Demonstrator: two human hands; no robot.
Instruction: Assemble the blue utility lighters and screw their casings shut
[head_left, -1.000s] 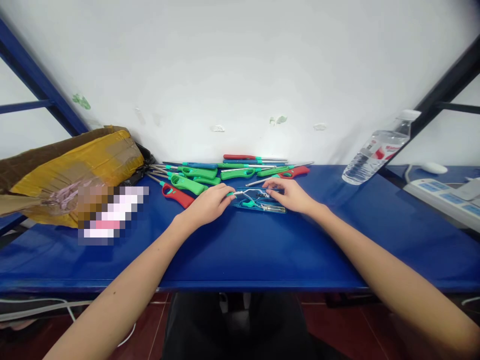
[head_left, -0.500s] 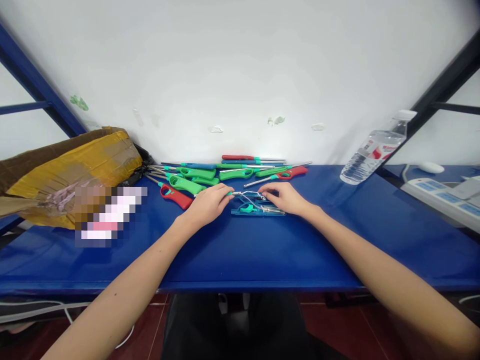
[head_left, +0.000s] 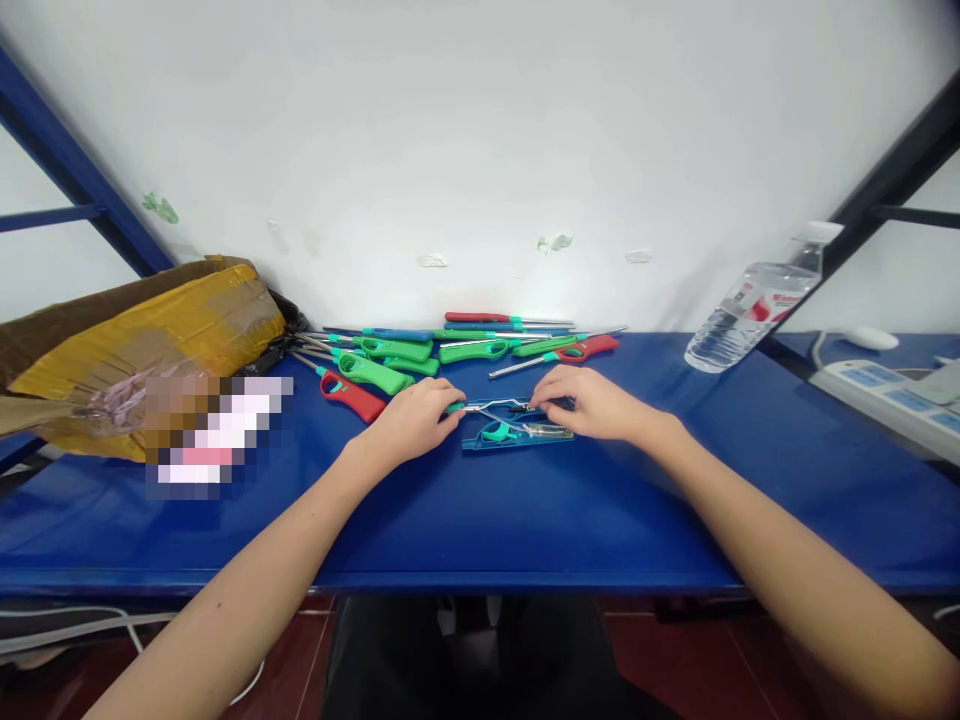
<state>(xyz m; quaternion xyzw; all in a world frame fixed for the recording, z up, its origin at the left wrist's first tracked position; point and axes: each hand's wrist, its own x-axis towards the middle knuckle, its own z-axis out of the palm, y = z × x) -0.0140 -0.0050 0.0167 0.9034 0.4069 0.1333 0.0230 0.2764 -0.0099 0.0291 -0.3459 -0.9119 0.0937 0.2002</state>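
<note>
A gas lighter with a blue handle lies opened up in front of me. Its lower shell half (head_left: 477, 446) holds a teal trigger (head_left: 498, 432) and a clear fuel tank (head_left: 551, 431). My left hand (head_left: 417, 418) is closed in a pinch on the lighter nozzle (head_left: 470, 408), at its teal collar. A pale wire or tube (head_left: 501, 415) loops from the nozzle toward the right side. There my right hand (head_left: 596, 402) pinches a small dark part (head_left: 523, 407) at the wire's end. My right fingers cover part of the other blue shell piece.
Several red, green and blue lighters (head_left: 375, 374) lie along the wall. A taped cardboard box (head_left: 150, 340) stands at the left, beside a blurred-out patch. At the right are a water bottle (head_left: 757, 300) and a white power strip (head_left: 892, 395) on the blue table (head_left: 525, 530).
Both hands have come slightly nearer and lower in view, the right one also farther right. The nozzle and wire now sit lower, closer to the opened shell.
</note>
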